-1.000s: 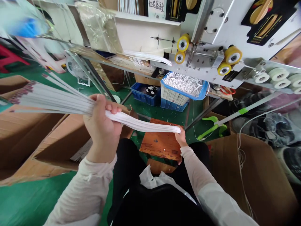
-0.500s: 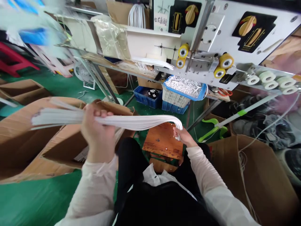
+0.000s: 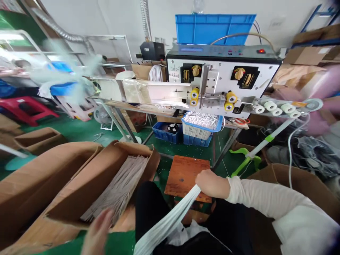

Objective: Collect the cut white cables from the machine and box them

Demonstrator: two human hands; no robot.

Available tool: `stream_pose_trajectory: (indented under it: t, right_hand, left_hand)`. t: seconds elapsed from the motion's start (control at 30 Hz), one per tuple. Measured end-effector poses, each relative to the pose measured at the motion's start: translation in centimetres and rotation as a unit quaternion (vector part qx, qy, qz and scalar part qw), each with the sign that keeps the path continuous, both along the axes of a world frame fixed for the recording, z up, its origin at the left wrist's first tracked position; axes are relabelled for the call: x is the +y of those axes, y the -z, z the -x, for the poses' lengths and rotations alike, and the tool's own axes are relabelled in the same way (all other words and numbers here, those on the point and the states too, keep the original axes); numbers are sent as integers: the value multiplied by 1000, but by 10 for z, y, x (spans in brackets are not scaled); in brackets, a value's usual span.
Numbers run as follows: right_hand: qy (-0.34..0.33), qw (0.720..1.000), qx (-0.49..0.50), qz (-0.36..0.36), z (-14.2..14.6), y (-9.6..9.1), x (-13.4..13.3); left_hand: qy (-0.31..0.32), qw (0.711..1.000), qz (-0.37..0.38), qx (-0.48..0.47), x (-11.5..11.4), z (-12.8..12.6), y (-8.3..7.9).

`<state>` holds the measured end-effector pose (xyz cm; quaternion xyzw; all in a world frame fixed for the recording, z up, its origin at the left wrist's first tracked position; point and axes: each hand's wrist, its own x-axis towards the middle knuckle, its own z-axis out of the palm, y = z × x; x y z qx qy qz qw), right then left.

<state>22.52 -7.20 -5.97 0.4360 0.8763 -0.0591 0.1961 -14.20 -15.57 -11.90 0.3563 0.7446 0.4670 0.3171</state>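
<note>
A bundle of white wires (image 3: 167,223) slants down across my lap toward the bottom edge of the view. Its upper end is in the closed fist of my right hand (image 3: 212,184), over the brown wooden stool (image 3: 183,173). At the lower left, my left hand (image 3: 98,232) is off the bundle, a little blurred, with its fingers stretched out and nothing in them. It is nearest to a long cardboard box (image 3: 87,184) that holds many cut wires (image 3: 119,187).
Ahead, a wire-cutting machine (image 3: 212,79) with yellow rollers stands on a bench. Below it, a blue-rimmed basket (image 3: 198,132) holds white scraps. A green-footed stand (image 3: 248,157) and another cardboard box (image 3: 300,180) are at right. A blurred fan (image 3: 66,67) is at left.
My left hand has let go of the bundle and moved down. The bundle now hangs from my right hand toward my lap instead of stretching level between both hands. The view has tilted up.
</note>
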Motion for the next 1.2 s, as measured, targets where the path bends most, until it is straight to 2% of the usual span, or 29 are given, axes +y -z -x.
stream_pose_trajectory:
  t: [0.03, 0.07, 0.13, 0.17, 0.2, 0.23, 0.3, 0.37, 0.47, 0.53, 0.57, 0.63, 0.7, 0.77, 0.83, 0.87, 0.9, 0.97, 1.07, 1.13, 1.2]
  right_hand:
    - [3, 1000, -13, 0, 7, -1, 2]
    - [2, 1000, -16, -5, 13, -3, 5]
    - [-4, 1000, -12, -11, 26, -8, 7]
    - [-4, 1000, -14, -8, 32, -11, 8]
    - [2, 1000, -23, 4, 37, -14, 8]
    - [7, 1000, -27, 15, 41, -16, 9]
    - [14, 999, -15, 27, 45, -17, 11]
    - [13, 999, 27, 13, 40, -17, 16]
    - [4, 992, 122, -37, 18, -23, 33]
    - [16, 971, 235, -48, -3, -28, 48]
    - [32, 950, 310, -30, -12, -28, 56]
    - [72, 878, 468, 76, -23, -22, 66]
    - [90, 772, 585, 230, -19, -5, 69]
    - [74, 665, 649, 362, -2, 17, 64]
    - [58, 586, 687, 426, 19, 37, 56]
    - [60, 559, 703, 435, 29, 43, 52]
    - [68, 542, 718, 433, 36, 46, 49]
    - [95, 528, 736, 413, 43, 45, 47]
    - [131, 522, 758, 367, 35, 36, 53]
    - [162, 508, 778, 331, 26, 35, 60]
    - [200, 493, 788, 309, 22, 41, 68]
  left_hand:
    - [85, 995, 13, -48, 10, -22, 3]
    - [189, 978, 25, -82, 20, -48, 4]
    - [399, 912, 23, -89, 38, -106, 2]
    - [466, 882, 12, -63, 45, -134, 1]
    - [505, 863, 10, -28, 50, -160, 0]
    - [516, 857, 14, 6, 54, -181, -1]
    - [488, 871, 13, 45, 60, -210, 2]
    - [437, 899, -5, 14, 64, -222, 9]
    - [409, 909, -21, -70, 73, -218, 17]
    - [435, 892, 0, -124, 80, -208, 16]
    - [449, 877, 16, -168, 83, -203, 14]
    - [462, 837, 43, -289, 87, -194, 5]
    - [461, 792, 65, -395, 88, -189, -4]
    - [470, 754, 91, -449, 88, -188, -11]
    - [479, 720, 126, -486, 88, -191, -15]
    - [476, 709, 140, -501, 88, -193, -15]
    - [468, 706, 146, -512, 87, -193, -14]
    - [455, 727, 133, -497, 86, -190, -11]
    - [490, 781, 108, -371, 76, -168, 1]
    - [521, 793, 124, -290, 62, -149, 13]
    - [524, 798, 153, -256, 44, -133, 29]
